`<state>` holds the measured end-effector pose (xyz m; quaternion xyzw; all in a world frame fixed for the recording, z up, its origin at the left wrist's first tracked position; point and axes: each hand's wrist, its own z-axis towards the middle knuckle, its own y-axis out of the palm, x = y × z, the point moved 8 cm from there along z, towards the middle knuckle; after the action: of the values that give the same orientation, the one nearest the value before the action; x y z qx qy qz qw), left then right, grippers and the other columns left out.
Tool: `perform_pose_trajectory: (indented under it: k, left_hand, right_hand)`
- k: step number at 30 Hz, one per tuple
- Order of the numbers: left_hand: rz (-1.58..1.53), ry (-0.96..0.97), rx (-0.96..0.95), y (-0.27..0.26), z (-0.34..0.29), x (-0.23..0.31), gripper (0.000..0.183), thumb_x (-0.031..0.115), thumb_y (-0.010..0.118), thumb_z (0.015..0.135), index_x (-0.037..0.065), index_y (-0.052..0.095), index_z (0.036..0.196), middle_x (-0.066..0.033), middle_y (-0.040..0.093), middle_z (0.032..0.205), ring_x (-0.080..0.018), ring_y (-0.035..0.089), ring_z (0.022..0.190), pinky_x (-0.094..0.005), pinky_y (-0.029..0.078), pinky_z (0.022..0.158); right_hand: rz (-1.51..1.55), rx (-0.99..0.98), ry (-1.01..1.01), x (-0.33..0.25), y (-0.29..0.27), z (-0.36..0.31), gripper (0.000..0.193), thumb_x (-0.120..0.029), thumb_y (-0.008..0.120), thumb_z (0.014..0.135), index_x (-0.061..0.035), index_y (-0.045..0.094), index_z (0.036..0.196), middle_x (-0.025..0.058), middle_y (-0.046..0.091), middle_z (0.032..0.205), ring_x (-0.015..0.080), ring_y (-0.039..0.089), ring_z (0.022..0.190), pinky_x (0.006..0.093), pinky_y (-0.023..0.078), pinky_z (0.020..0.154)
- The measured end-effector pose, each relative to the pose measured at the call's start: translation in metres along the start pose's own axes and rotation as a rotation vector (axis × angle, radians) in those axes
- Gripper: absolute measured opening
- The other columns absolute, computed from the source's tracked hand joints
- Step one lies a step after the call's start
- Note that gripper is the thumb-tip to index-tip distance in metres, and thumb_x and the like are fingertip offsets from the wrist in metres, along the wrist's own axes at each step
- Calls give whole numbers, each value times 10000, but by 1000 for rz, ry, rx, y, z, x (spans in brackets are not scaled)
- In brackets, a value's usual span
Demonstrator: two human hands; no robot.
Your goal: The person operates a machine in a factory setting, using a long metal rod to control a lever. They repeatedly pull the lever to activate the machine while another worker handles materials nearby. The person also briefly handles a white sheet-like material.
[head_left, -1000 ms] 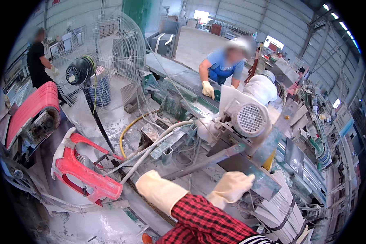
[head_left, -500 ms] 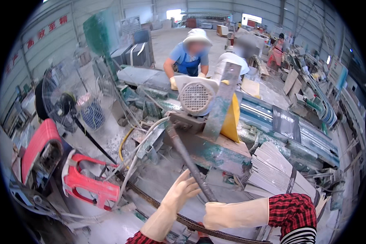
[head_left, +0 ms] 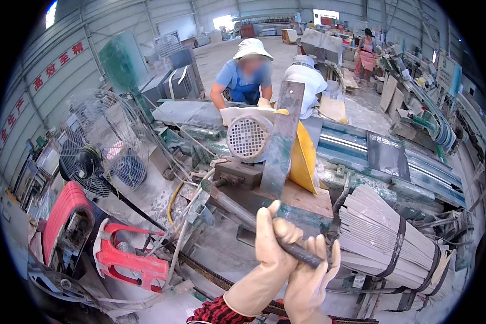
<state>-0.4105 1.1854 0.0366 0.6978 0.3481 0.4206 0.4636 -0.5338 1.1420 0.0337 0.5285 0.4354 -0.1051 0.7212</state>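
Note:
A long dark metal lever bar point(head_left: 235, 211) slants down toward me from the base of a machine with a round-grilled electric motor point(head_left: 248, 139). Both of my hands wear cream rubber gloves. My left hand point(head_left: 274, 237) is closed around the bar near its lower end, thumb pointing up. Against the bar's tip lies my right hand point(head_left: 308, 275), its fingers stretched upward and apart, the bar crossing its palm. An upright steel plate point(head_left: 284, 140) and a yellow sheet guard point(head_left: 306, 159) stand beside the motor.
Beyond the machine, a person in a white hat point(head_left: 245, 75) leans over the bench; another in white point(head_left: 305, 86) bends beside them. Strapped pale strips point(head_left: 375, 229) lie right. A red plastic stool point(head_left: 129, 259) and a standing fan point(head_left: 89, 162) are left. Loose hoses point(head_left: 184, 232) hang near the lever.
The lever's near end has moved up and to the right. My left hand, open before, has closed around it. My right hand has loosened its fingers from the bar's end.

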Motion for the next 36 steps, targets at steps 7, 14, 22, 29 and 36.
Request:
perform_pose_trajectory:
  k: [7,14,22,29,36]
  left_hand:
    - [1837,946,-1017,20,-9,89,564,146,810,755,1,592,1254,-214,659,1050,-401,642,957,-464,523,861]
    - [1857,963,-916,-40,33,99,399,231,651,891,0,604,1213,-89,635,803,-301,635,751,-413,517,714]
    - [1764,851,-978,-55,35,85,329,223,618,912,21,610,1171,-56,638,844,-281,639,856,-419,504,765]
    - [1901,561,-1023,-55,56,88,197,193,607,909,52,600,1047,-87,601,744,-271,623,726,-414,501,632]
    - [1880,948,-431,-84,-7,140,519,172,736,820,20,572,1288,-217,573,1248,-422,539,1134,-499,437,1002]
  right_hand:
    - [113,-9,-52,-37,61,99,496,-130,511,1047,-112,295,1493,127,568,1302,237,584,1173,402,444,1103]
    - [-91,-344,-97,-50,264,222,373,-131,671,963,-48,554,1307,88,620,1109,191,624,1053,308,538,943]
    - [-1491,-999,-426,199,530,78,395,-276,655,897,-65,663,1231,164,661,1171,257,659,997,405,548,816]
    - [-1659,-2096,-720,352,301,-193,131,-131,651,782,-116,766,843,56,752,832,258,727,734,434,527,514]
    - [-1497,-2163,-833,277,212,-237,146,-147,684,745,-82,762,851,90,750,855,283,728,799,402,549,667]
